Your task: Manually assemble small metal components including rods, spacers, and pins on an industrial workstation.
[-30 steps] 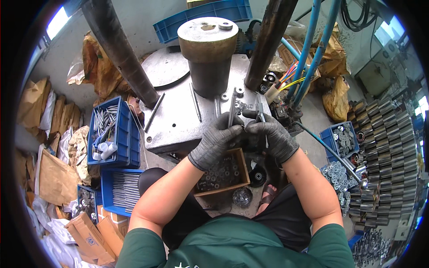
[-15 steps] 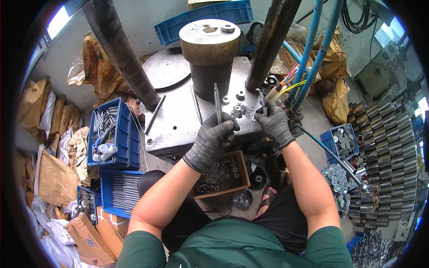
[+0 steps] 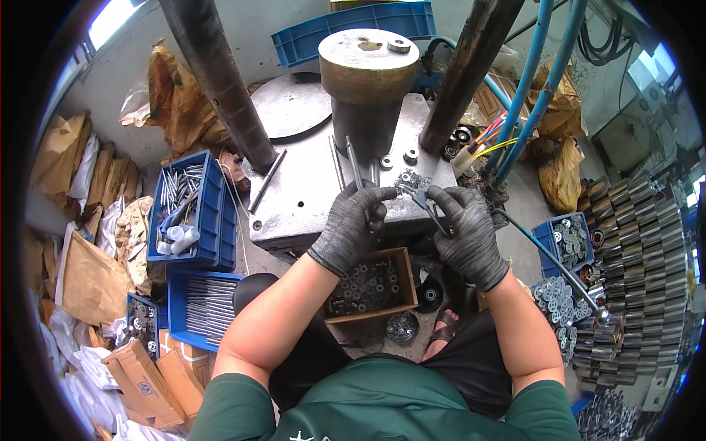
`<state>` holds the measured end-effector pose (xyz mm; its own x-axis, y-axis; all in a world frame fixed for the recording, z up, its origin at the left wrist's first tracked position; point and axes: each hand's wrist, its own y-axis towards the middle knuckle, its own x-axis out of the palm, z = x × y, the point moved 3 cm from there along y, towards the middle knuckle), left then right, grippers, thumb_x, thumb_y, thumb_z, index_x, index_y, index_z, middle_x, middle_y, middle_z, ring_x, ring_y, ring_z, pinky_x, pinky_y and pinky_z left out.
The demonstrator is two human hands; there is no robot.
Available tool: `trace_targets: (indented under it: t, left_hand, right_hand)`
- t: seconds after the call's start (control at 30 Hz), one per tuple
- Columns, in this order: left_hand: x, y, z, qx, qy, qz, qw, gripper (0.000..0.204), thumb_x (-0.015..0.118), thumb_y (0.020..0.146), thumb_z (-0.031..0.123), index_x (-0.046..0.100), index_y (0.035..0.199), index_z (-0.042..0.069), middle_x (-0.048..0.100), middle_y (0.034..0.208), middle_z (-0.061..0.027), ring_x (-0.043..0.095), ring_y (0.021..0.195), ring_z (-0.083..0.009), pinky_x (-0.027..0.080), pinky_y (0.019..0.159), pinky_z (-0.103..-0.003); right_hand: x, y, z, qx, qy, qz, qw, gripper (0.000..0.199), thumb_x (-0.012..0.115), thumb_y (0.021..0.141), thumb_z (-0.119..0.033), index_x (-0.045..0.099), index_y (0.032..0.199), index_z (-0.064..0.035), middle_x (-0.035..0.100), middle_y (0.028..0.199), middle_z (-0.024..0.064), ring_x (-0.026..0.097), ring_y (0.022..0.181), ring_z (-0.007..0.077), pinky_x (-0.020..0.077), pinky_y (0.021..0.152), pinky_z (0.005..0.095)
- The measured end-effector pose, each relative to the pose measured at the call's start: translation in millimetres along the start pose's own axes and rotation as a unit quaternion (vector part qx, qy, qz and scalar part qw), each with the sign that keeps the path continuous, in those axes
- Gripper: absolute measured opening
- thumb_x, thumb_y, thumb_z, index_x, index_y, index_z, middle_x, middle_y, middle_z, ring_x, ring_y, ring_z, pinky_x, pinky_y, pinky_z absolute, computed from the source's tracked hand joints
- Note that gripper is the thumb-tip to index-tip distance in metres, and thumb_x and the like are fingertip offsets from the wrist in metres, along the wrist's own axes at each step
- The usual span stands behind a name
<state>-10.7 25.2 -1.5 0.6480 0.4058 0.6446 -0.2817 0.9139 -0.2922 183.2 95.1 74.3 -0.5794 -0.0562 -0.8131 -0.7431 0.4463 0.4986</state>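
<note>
Matt knit gloves (image 3: pixel 353 228); dull grey metal press table (image 3: pixel 309 191) (scuffed); cardboard box (image 3: pixel 371 287) of steel washers.

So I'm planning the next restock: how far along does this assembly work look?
Done: finished pieces stand stacked in rows on the right. In hand: the left hand grips a thin metal rod while the right hand holds a small dark part. Left: rods fill the blue crates, washers the cardboard box.

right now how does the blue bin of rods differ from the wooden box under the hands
The blue bin is plastic, stands to the person's left beside the metal block, and holds long thin rods. The wooden box is brown, sits below the left hand and right hand, and holds small round ring-like parts. Both are open-topped and partly filled with metal pieces.
</note>
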Motion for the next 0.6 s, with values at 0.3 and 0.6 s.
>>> trace_targets:
  t: [0.3,0.6]
  left_hand:
    - [5.3,-3.0,0.1,0.000,-0.058,-0.008,0.998,0.011,0.061,0.094,0.004,0.050,0.093,0.008,0.052,0.072,-0.0020,0.051,0.058,-0.0091,0.040,0.045,-0.020]
    - [0.8,-5.1,1.2,0.007,-0.020,-0.019,1.000,0.011,0.061,0.094,0.003,0.052,0.097,0.007,0.052,0.071,-0.0012,0.052,0.059,-0.0090,0.040,0.046,-0.021]
  right_hand:
    - [5.1,1.0,-4.8,-0.010,-0.009,-0.010,1.000,0.053,0.063,0.066,0.002,0.068,0.118,-0.0077,0.067,0.104,0.0170,0.062,0.095,0.0398,0.0515,0.084,0.0491]
    - [6.1,5.9,-7.3,-0.030,-0.041,-0.011,0.999,0.051,0.061,0.068,0.001,0.068,0.118,-0.0082,0.067,0.102,0.0164,0.063,0.093,0.0390,0.0513,0.082,0.0493]
